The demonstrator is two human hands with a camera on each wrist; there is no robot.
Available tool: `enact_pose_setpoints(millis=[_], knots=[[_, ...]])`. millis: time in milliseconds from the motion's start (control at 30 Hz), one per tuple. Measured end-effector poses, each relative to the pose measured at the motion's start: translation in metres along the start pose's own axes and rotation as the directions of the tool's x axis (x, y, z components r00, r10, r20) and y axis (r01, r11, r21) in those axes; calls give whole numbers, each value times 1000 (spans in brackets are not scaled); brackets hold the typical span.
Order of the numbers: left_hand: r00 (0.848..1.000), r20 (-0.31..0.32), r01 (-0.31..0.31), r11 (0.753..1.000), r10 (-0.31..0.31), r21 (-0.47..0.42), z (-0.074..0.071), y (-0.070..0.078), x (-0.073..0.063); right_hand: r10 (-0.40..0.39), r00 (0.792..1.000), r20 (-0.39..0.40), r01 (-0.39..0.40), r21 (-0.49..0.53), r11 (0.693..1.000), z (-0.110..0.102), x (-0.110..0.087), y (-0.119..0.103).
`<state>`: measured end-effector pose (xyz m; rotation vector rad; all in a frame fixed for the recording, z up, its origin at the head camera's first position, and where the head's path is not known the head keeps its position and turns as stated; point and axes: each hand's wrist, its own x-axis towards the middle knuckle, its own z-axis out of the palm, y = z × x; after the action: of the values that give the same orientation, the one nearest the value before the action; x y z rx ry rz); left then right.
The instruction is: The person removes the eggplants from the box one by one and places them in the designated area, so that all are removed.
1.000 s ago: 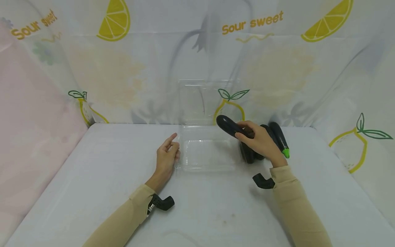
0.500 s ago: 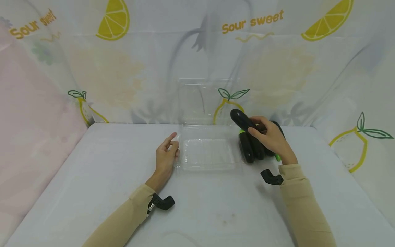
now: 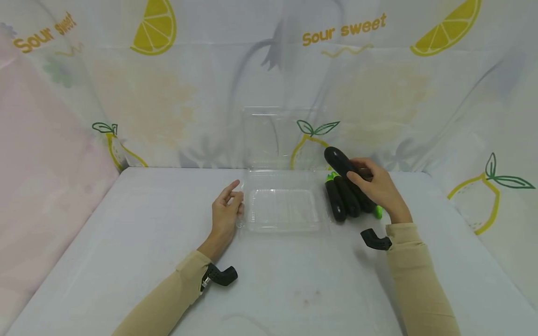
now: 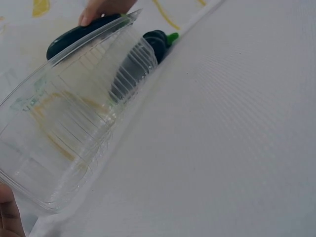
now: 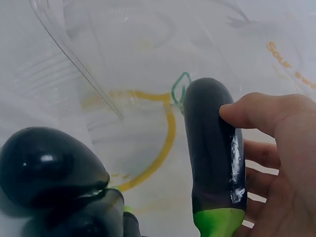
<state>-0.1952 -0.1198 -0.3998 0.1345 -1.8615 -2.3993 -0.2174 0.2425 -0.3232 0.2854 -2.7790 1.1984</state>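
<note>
A clear plastic container (image 3: 283, 210) lies open on the table, its lid (image 3: 269, 140) raised at the back. My left hand (image 3: 227, 210) is at the container's left rim, one finger straight and the others bent against the edge; in the left wrist view only part of its fingers (image 4: 9, 210) shows. With thumb and fingers my right hand (image 3: 380, 189) grips a dark eggplant (image 3: 338, 159), green end toward the palm, raised and tilted. Under it lie more eggplants (image 3: 335, 200) in a row beside the container. The hand and held eggplant partly cover them.
A white cloth covers the table (image 3: 168, 261), and a lemon-print curtain (image 3: 189, 93) rises directly behind the container. Pink fabric (image 3: 50, 154) hangs at the left. Black wrist mounts (image 3: 222, 276) stick out from both sleeves.
My right hand has moved right with the eggplant, away from the container's right edge to above the row, uncovering the nearer eggplants. My left hand stays at the rim.
</note>
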Motion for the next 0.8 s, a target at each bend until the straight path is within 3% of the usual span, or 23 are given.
enact_pose_setpoints(millis=[367,800], knots=[[1000,3,-13,1000,13,-17,0,1,-1,23,999,-26,-23,-9,1000,-12,-4,11],[1000,-12,-28,999,27,-17,1,-1,0,112,992,-63,-114,-16,993,-28,-8,26]])
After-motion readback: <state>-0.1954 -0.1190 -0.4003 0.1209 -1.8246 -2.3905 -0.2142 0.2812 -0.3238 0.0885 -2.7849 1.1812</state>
